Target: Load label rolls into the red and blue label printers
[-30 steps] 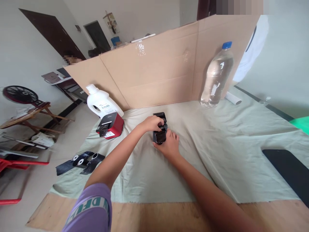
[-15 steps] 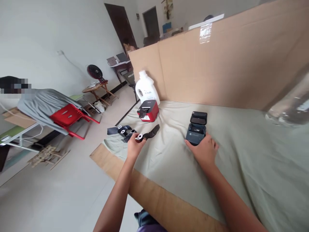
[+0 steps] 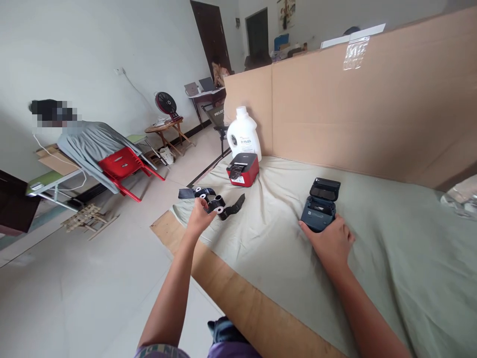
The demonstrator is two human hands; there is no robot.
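My left hand [image 3: 199, 219] is closed on a small paper roll in a black wrapper [image 3: 219, 206], lifted just off the table's left end. More black-wrapped rolls [image 3: 197, 192] lie beyond it on the cloth. My right hand [image 3: 330, 241] rests against the near side of a small dark blue printer [image 3: 319, 211], its lid standing open. The fingers curl round the printer's base.
A red and black printer [image 3: 244, 169] and a white detergent jug [image 3: 244, 135] stand at the back left. A cardboard screen [image 3: 354, 109] walls the table's far side. Green cloth [image 3: 372, 278] covers the wooden tabletop [image 3: 246, 308]. A red chair [image 3: 121, 166] and a person stand left.
My left hand left the blue printer, reached left to the black-wrapped rolls and picked one up. The view swung left. My right hand stayed on the printer.
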